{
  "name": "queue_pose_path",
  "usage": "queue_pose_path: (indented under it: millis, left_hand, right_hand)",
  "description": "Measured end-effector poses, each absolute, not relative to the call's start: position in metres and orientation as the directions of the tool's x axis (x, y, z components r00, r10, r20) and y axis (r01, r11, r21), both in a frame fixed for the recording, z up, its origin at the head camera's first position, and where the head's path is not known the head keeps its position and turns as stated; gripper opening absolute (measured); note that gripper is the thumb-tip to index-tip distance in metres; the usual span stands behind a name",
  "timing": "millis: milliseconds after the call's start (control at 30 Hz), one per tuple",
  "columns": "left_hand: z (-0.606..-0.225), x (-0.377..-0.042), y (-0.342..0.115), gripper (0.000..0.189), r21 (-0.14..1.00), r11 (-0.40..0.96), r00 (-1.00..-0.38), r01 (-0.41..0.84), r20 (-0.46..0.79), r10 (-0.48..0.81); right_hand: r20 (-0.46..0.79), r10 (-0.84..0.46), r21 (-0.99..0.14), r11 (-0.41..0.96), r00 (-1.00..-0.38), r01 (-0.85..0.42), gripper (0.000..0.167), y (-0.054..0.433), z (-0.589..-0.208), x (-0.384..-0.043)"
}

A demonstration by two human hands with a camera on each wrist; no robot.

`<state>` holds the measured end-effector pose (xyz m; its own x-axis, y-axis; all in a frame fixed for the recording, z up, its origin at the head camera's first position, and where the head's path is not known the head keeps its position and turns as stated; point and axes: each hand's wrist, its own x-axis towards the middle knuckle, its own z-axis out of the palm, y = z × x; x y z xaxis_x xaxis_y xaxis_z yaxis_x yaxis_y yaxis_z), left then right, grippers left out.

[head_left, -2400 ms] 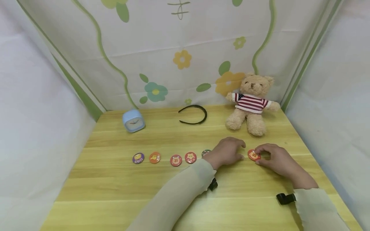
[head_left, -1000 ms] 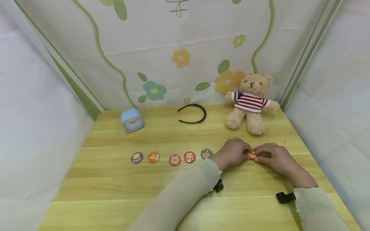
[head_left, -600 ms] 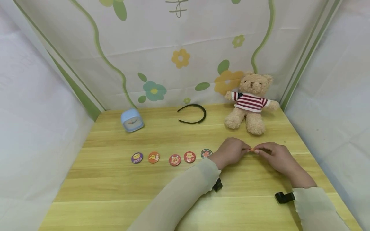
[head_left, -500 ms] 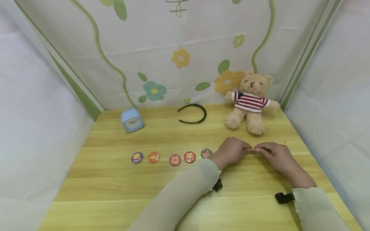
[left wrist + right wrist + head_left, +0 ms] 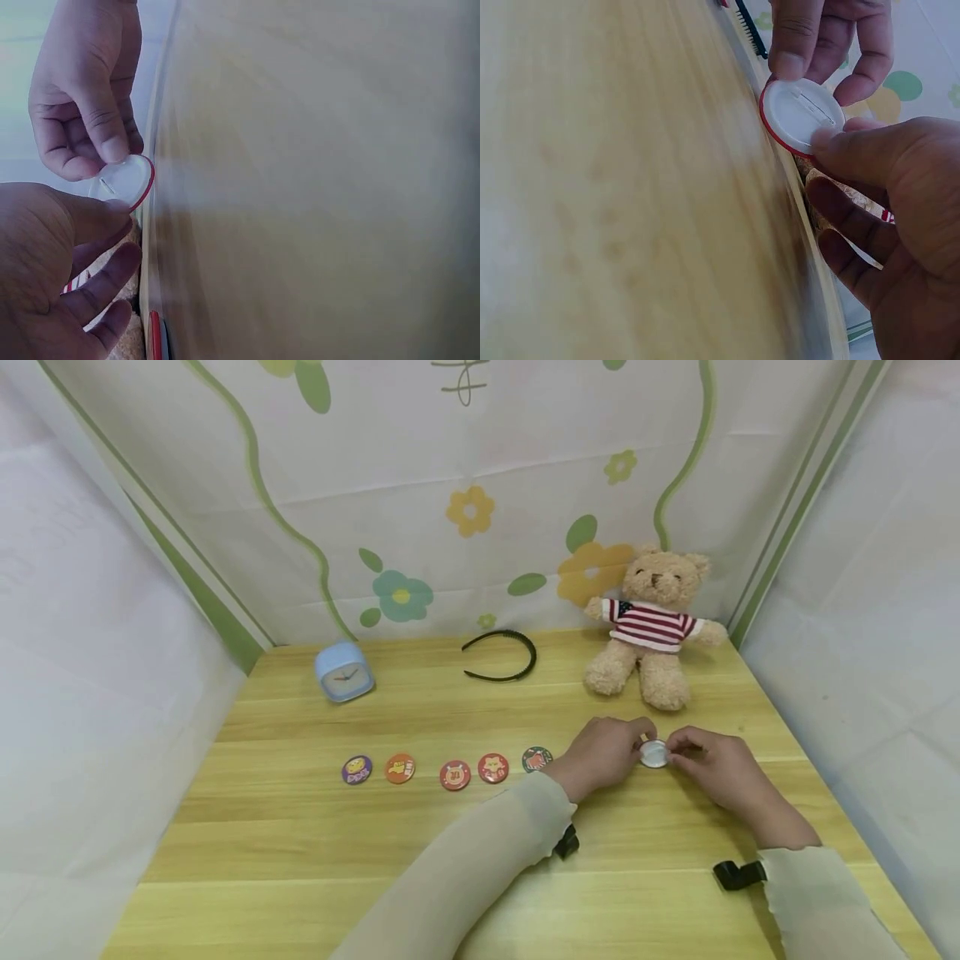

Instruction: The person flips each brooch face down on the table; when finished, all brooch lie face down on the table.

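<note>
A round pin badge [image 5: 654, 754] is held between both hands at the right of the table, its white back with the pin toward me. My left hand [image 5: 606, 752] pinches its left edge between thumb and fingers. From the other side, my right hand [image 5: 716, 768] pinches the right edge. The right wrist view shows the metal pin across the badge's back [image 5: 795, 112] and a red rim. Left of my left hand lies a row of several badges: purple [image 5: 357, 769], orange [image 5: 400, 768], two red, and a dark green badge [image 5: 537, 759] close to the wrist.
A teddy bear [image 5: 651, 627] in a striped shirt sits at the back right, behind the hands. A black headband [image 5: 528, 656] lies at the back middle, and a blue clock [image 5: 344, 672] stands at the back left. Fabric walls enclose the wooden table [image 5: 300, 860].
The left hand has reached right and taken hold of the badge with the right hand. The badge went from printed face up, through edge-on, to white back showing.
</note>
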<state>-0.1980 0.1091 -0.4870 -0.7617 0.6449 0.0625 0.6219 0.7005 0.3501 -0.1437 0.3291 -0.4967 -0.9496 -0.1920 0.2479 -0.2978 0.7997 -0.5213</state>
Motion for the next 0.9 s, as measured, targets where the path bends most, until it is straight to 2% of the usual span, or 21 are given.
queue_pose_path:
  millis: [400,567,700,900]
  left_hand:
    - [-0.4852,-0.1952,0.1135,0.022,0.344,0.72,-0.774,0.603,0.032,0.632]
    - [-0.4848,-0.1947,0.1161,0.021,0.321,0.728,-0.772,0.606,0.018,0.635]
    - [-0.4872,-0.1961,0.1167,0.017,0.316,0.724,-0.766,0.613,0.014,0.643]
    - [-0.4871,-0.1963,0.1161,0.013,0.316,0.718,-0.756,0.62,-0.003,0.654]
  right_hand:
    - [0.143,-0.191,-0.537,0.809,-0.971,-0.238,0.023,0.3358,-0.5002,-0.1441]
    - [0.096,-0.204,-0.554,0.802,-0.974,-0.222,0.034,0.3377,-0.4991,-0.1438]
    - [0.081,-0.235,-0.548,0.801,-0.969,-0.241,0.038,0.3388,-0.4975,-0.1436]
    - [0.089,-0.29,-0.509,0.809,-0.953,-0.294,0.034,0.3392,-0.4983,-0.1434]
